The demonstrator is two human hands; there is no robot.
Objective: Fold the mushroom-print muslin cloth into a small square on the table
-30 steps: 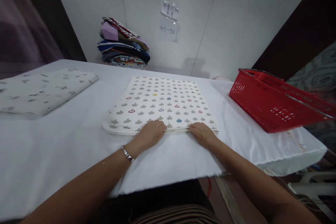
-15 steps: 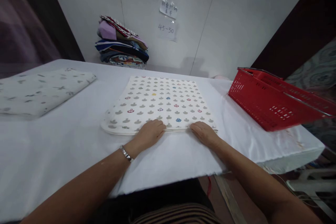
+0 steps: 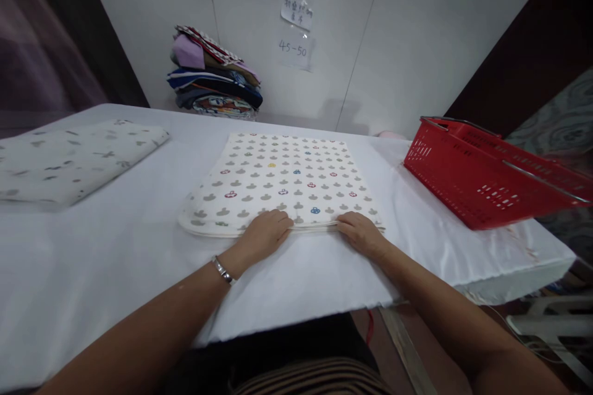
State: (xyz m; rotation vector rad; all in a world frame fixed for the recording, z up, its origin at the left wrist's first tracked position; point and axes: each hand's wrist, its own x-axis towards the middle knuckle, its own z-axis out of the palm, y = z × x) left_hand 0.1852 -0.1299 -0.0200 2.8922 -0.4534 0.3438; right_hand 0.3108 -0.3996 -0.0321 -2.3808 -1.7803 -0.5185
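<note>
A folded white cloth (image 3: 282,179) with grey and coloured mushroom prints lies flat in front of me, its layered near edge facing my body. My left hand (image 3: 269,228) is closed on that near edge, left of its middle, with the fingertips curled at the fold. Further right along the same edge, my right hand (image 3: 359,231) grips the cloth too, its thumb side by the layers. The undersides of both hands are hidden. A silver bracelet (image 3: 223,270) circles my left wrist.
Another folded white cloth (image 3: 78,157) with a leaf-like print lies at the left. A stack of folded fabrics (image 3: 215,83) stands at the back against the wall. On the right sits a red plastic basket (image 3: 477,179). White fabric (image 3: 139,253) covers the table.
My right hand has shifted very slightly at the cloth's near edge, its fingers a little more curled. My left hand and the cloth stay in place.
</note>
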